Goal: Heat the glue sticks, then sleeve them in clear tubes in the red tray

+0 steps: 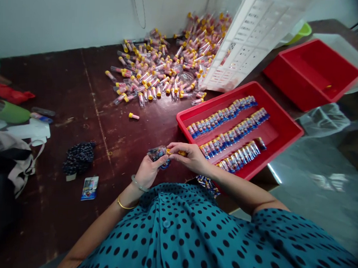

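Observation:
My left hand (148,170) is closed around a small bundle of clear and blue printed plastic (158,152), whose exact kind I cannot make out. My right hand (192,158) pinches a yellow cap (168,152) at the right side of that bundle. Another bit of yellow shows between its fingers, and whatever is joined to it is hidden. Both hands meet just in front of my body, left of a shallow red tray (282,141). In the tray stand rows of capped tubes in blue printed wrappers (226,140).
A heap of clear tubes with yellow caps (164,73) spreads at the back, with one loose tube (134,116) nearer. A white plastic basket (240,41) tilts beside it. At right stands a red bin (299,76). A dark cloth (79,157) and printed packet (89,187) lie left.

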{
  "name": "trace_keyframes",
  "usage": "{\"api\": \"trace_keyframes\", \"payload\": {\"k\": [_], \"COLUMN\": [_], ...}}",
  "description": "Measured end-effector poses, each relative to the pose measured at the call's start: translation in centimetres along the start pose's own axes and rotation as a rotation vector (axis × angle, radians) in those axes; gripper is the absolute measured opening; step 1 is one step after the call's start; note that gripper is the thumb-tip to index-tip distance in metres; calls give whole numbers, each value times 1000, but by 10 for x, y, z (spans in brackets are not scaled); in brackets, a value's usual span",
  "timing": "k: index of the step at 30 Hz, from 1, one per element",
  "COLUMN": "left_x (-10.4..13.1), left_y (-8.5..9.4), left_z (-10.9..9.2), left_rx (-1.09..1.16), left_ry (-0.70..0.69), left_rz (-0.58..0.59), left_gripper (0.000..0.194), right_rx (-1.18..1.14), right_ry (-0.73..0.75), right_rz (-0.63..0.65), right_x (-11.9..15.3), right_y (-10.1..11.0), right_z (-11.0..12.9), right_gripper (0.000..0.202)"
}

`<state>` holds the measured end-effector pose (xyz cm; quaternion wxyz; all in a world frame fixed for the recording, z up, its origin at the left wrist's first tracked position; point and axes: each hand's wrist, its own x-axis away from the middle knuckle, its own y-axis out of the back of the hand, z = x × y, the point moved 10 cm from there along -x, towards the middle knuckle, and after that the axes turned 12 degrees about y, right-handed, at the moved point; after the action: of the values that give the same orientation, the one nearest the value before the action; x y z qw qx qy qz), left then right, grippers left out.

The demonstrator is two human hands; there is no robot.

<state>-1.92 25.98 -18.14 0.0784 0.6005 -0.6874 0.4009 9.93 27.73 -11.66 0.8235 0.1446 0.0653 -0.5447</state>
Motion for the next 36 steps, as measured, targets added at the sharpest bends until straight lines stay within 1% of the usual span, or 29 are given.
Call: {"api": "trace_keyframes", "payload": {"k": [2, 4, 5, 6, 7, 8, 10, 11, 12, 13, 14, 15, 16, 17, 18, 20, 22, 24, 26, 28, 29, 30, 31, 32, 33, 35, 36], "left_x": [-2, -5, -6, -7, -7, -8, -11, -12, -14, -16, -18, -19, -20, -20, -20, -20, -20, -20, -20, -20, -20, -20, -21, -22, -23, -27, -28], "left_y": [-4, -9, -11, -12, -12, -11, -5, -1, 2, 4, 4, 4, 3, 1, -1, -4, -6, -6, -5, -6, -8, -13, -18, -22, -26, -26, -24], "left_z": [-1, -1, -1, -2, -2, -3, -3, -2, 0, 3, 5, 8, 10, 11, 12, 14, 15, 16, 15, 13, 13, 14, 15, 17, 17, 14, 12], "left_rx": [-13, -23, -32, -46, -68, -98, -175, -214, -249, -278, -297, -305, -302, -291, -273, -248, -271, -321, -345, -304, -260, -208, -155, -109, -74, -29, -10], "left_ry": [-5, 5, 14, 22, 29, 32, 39, 48, 63, 83, 104, 123, 138, 151, 163, 183, 192, 184, 166, 142, 140, 146, 155, 161, 154, 94, 55], "left_rz": [5, 18, 25, 27, 24, 15, -13, -25, -34, -35, -31, -23, -16, -9, -3, 7, 26, 46, 43, 35, 40, 54, 72, 86, 87, 47, 13], "left_gripper": [40, 41, 42, 42, 41, 41, 39, 40, 40, 42, 44, 46, 47, 48, 49, 48, 46, 44, 42, 43, 44, 44, 44, 43, 41, 40, 40], "right_rx": [-10, -33, -36, -20, 24, 99, 337, 482, 641, 748, 798, 826, 822, 800, 775, 719, 676, 656, 644, 584, 534, 475, 406, 332, 261, 116, 61], "right_ry": [-7, -29, -52, -78, -101, -120, -157, -194, -271, -367, -427, -484, -527, -561, -599, -672, -726, -746, -740, -667, -614, -561, -514, -471, -433, -334, -282], "right_rz": [-9, -33, -56, -91, -139, -200, -350, -422, -492, -520, -538, -540, -526, -504, -475, -422, -391, -386, -391, -378, -358, -328, -269, -182, -80, 133, 189], "right_x": [1, 0, 0, 0, 1, 3, 14, 25, 39, 54, 66, 78, 88, 96, 103, 116, 127, 134, 135, 123, 113, 99, 84, 67, 51, 21, 10], "right_y": [0, 10, 23, 44, 73, 111, 203, 251, 296, 333, 360, 379, 388, 391, 390, 381, 374, 376, 381, 375, 365, 350, 326, 293, 255, 167, 128], "right_z": [2, 3, 1, -1, -4, -5, -1, 3, 7, 8, 9, 7, 2, -4, -12, -28, -38, -40, -34, -27, -24, -23, -24, -26, -27, -24, -21], "right_gripper": [16, 16, 17, 18, 19, 22, 30, 32, 28, 20, 16, 16, 20, 24, 27, 30, 28, 25, 23, 21, 17, 12, 5, 4, 10, 19, 22]}}
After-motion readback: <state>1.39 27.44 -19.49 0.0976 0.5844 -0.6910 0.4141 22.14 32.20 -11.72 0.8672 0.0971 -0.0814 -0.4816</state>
